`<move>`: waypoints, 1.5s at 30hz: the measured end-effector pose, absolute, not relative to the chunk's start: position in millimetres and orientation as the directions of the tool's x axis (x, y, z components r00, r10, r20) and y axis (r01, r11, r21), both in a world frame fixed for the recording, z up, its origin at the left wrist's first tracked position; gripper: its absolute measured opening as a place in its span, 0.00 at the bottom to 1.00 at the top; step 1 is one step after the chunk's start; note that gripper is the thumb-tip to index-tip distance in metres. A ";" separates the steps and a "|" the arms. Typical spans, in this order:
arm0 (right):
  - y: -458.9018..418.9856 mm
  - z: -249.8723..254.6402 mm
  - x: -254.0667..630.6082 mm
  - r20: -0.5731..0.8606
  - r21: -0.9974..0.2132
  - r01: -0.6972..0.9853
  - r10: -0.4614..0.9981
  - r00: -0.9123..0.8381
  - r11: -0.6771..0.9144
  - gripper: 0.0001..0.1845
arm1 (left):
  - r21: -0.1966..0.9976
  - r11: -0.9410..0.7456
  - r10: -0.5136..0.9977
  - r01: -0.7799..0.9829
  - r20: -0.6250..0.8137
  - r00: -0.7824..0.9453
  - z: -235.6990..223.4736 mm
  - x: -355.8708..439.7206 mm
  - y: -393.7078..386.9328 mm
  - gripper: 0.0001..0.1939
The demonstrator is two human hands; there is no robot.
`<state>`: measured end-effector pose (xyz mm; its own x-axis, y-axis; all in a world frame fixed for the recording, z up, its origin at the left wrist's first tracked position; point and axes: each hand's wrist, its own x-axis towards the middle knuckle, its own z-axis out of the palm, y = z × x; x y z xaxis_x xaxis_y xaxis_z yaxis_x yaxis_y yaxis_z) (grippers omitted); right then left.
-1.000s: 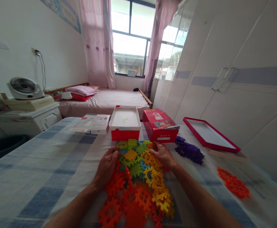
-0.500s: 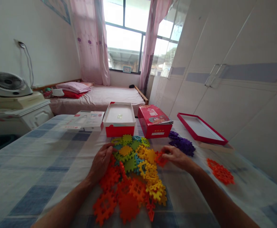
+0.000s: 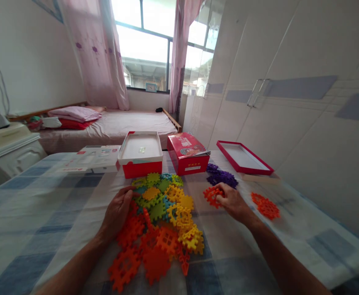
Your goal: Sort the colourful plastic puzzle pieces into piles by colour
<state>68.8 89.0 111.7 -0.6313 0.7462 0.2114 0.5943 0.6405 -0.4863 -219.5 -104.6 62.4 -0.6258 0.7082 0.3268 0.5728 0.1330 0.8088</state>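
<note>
My right hand pinches an orange gear-edged building piece by its right side, over the cloth between the main pile and the purple pieces. Left of the mixed pile, my left hand rests against its edge, fingers stretched toward the green and blue pieces; the undersides of those fingers are hidden. Nearer to me in the pile lie orange-red pieces, and yellow pieces form its right side. A small group of orange pieces lies apart at the right. Purple pieces are heaped behind my right hand.
Behind the pile stand an open red-and-white box and a red carton. A flat white box lies left of them, a red-rimmed lid at the right. A checked cloth covers the table; a bed is beyond.
My right hand has carried the orange piece away from the yellow pieces, rightward toward the purple heap. My left hand stays beside the pile. The camera view has turned right.
</note>
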 end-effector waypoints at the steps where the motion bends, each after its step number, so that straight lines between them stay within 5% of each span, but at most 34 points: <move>1: 94.8 114.1 80.9 0.201 -0.483 0.635 0.782 -0.590 0.603 0.13 | 0.808 0.137 0.708 0.573 0.324 -0.628 61.2 -220.6 -104.7 0.26; 9: 169.0 115.6 200.0 0.190 -0.334 0.898 0.953 -0.235 0.288 0.18 | 0.795 0.149 0.724 0.588 0.317 -0.613 58.2 -224.7 -107.0 0.25; 13: 186.8 111.0 228.8 0.169 -0.322 0.912 0.963 -0.208 0.253 0.20 | 0.791 0.161 0.727 0.590 0.309 -0.613 58.8 -224.2 -105.4 0.24; 17: 170.2 117.1 212.6 0.329 -0.287 0.923 0.932 -0.154 0.255 0.26 | 0.798 0.155 0.709 0.583 0.321 -0.628 61.4 -220.5 -105.2 0.25; 20: 131.4 127.4 165.6 0.349 -0.426 0.807 0.897 -0.271 0.409 0.21 | 0.805 0.143 0.701 0.575 0.328 -0.633 64.9 -216.5 -105.5 0.26; 23: 75.3 137.5 103.3 0.247 -0.594 0.550 0.783 -0.570 0.587 0.16 | 0.815 0.133 0.698 0.565 0.327 -0.637 67.1 -214.4 -105.4 0.26; 26: 19.8 141.6 45.0 0.255 -0.584 0.346 0.571 -0.781 0.735 0.13 | 0.816 0.131 0.695 0.563 0.329 -0.639 67.7 -213.5 -105.7 0.25; 30: -25.0 131.4 -11.7 0.307 -0.417 0.317 0.461 -0.833 0.852 0.17 | 0.819 0.111 0.695 0.563 0.341 -0.633 67.9 -213.2 -105.9 0.25; 34: -30.5 118.8 -38.4 0.287 -0.328 0.333 0.429 -0.856 0.884 0.13 | 0.820 0.091 0.699 0.565 0.351 -0.623 68.4 -212.8 -106.1 0.25; 36: -22.4 121.5 -38.2 0.277 -0.393 0.340 0.463 -0.842 0.854 0.06 | 0.818 0.097 0.698 0.567 0.350 -0.625 68.5 -212.5 -106.4 0.24; 40: -3.6 144.3 -13.2 0.218 -0.582 0.358 0.564 -0.797 0.731 0.06 | 0.814 0.112 0.687 0.571 0.351 -0.636 67.7 -212.2 -106.0 0.24; 45: -11.1 149.2 23.9 0.046 -0.608 0.220 0.310 -0.949 0.763 0.04 | 0.810 0.117 0.679 0.575 0.357 -0.642 66.8 -212.4 -104.9 0.25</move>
